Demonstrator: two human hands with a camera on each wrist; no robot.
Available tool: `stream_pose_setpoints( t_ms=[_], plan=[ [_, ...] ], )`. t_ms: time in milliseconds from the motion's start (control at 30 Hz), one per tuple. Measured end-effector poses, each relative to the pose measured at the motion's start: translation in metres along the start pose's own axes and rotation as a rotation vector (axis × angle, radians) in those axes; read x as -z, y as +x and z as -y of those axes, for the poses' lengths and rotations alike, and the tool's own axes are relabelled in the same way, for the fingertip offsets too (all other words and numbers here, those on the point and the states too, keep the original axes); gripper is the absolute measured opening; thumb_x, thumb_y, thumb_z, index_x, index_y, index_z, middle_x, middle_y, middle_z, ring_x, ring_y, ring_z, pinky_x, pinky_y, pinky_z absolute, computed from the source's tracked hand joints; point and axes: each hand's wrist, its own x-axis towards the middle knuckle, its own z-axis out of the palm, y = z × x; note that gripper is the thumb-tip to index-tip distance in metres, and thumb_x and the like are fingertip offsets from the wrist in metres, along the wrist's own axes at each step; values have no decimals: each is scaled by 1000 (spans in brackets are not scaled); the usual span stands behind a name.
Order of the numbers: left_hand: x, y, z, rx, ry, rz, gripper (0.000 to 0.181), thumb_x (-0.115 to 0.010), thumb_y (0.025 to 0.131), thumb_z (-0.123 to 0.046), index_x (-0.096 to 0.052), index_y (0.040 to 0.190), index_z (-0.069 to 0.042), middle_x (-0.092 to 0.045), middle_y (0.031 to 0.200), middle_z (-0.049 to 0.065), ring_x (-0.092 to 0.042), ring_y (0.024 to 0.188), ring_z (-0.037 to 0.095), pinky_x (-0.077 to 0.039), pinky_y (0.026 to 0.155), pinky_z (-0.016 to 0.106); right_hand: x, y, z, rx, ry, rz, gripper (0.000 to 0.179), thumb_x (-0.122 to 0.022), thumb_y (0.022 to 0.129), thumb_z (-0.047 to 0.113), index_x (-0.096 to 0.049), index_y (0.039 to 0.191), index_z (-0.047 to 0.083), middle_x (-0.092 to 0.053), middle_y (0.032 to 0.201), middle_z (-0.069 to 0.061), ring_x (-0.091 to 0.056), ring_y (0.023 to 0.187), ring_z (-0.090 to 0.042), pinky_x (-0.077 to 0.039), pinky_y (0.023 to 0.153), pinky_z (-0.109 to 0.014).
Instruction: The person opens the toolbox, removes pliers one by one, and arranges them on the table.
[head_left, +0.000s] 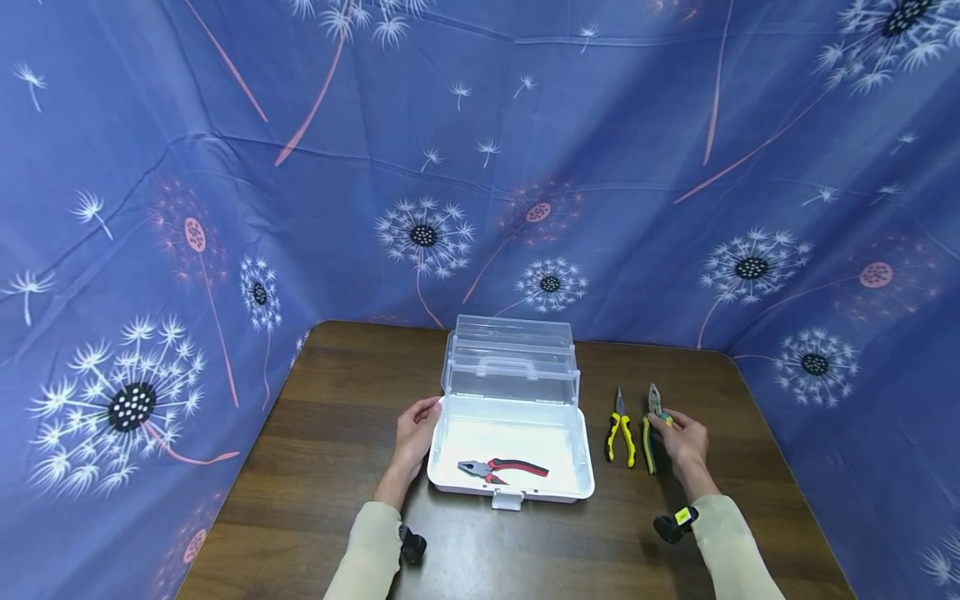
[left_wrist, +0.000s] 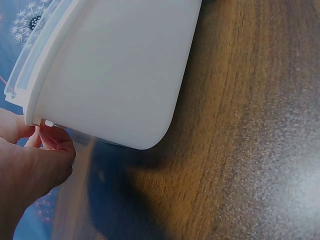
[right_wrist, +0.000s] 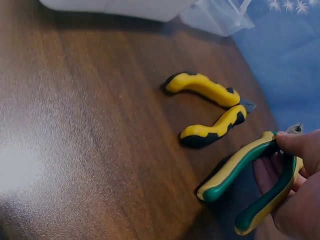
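Note:
A white toolbox [head_left: 510, 425] with a raised transparent lid [head_left: 513, 358] stands on the table. My left hand [head_left: 416, 429] holds its rear left corner; in the left wrist view the fingers [left_wrist: 55, 140] curl at the rim by the hinge. Red-and-black pliers [head_left: 517, 467] lie inside the box near its front wall. To the right of the box, my right hand [head_left: 684, 440] grips pliers with green-and-yellow handles [right_wrist: 240, 162], thumb near the pivot and handles spread. Beside them, yellow-and-black long-nose pliers [head_left: 620, 429] lie on the table, handles apart.
The brown wooden table [head_left: 337, 417] carries the box and tools. Behind it and at both sides hangs a blue cloth [head_left: 322, 225] with dandelion prints. A white latch [head_left: 507, 500] juts from the front of the box.

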Motion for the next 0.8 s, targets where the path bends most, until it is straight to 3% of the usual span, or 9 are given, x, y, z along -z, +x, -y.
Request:
stream_pose_setpoints(
  t_ms=[167,267,467,667,800],
  plan=[
    [-3,16,30,5,-17,-21,32,-60,105,-14,-64,129,7,-67,116,19,-60,99,18,-50,78,20,1,0,-8,33,-183,-34,44,-68,100,16,-58,135,-8,-60,134,-31,-67,96,-15,-54,82,-29],
    [-3,15,30,7,-19,-27,32,-61,105,-16,-65,129,6,-68,116,17,-59,98,16,-49,78,20,1,-1,-11,34,-276,-53,43,-65,101,18,-58,136,-6,-60,131,-30,-58,110,-35,-46,88,-42],
    [-4,13,27,1,-16,-31,35,-61,105,-16,-64,131,6,-67,118,20,-59,98,17,-49,78,21,1,-1,-13,56,-312,-52,43,-62,103,20,-56,137,-6,-54,132,-31,-51,117,-43,-41,99,-55],
    [-3,14,27,2,-6,-35,34,-61,105,-16,-64,131,6,-67,118,19,-59,98,17,-49,77,21,4,-3,-15,184,-396,-101,39,-67,99,15,-60,128,-10,-62,124,-34,-59,113,-47,-42,99,-57],
    [-2,15,28,16,-3,-47,32,-61,105,-16,-65,130,4,-67,116,17,-59,98,17,-49,78,20,5,-5,-15,209,-419,-78,38,-65,99,12,-59,128,-11,-61,123,-35,-58,114,-48,-44,98,-58]
  ],
)
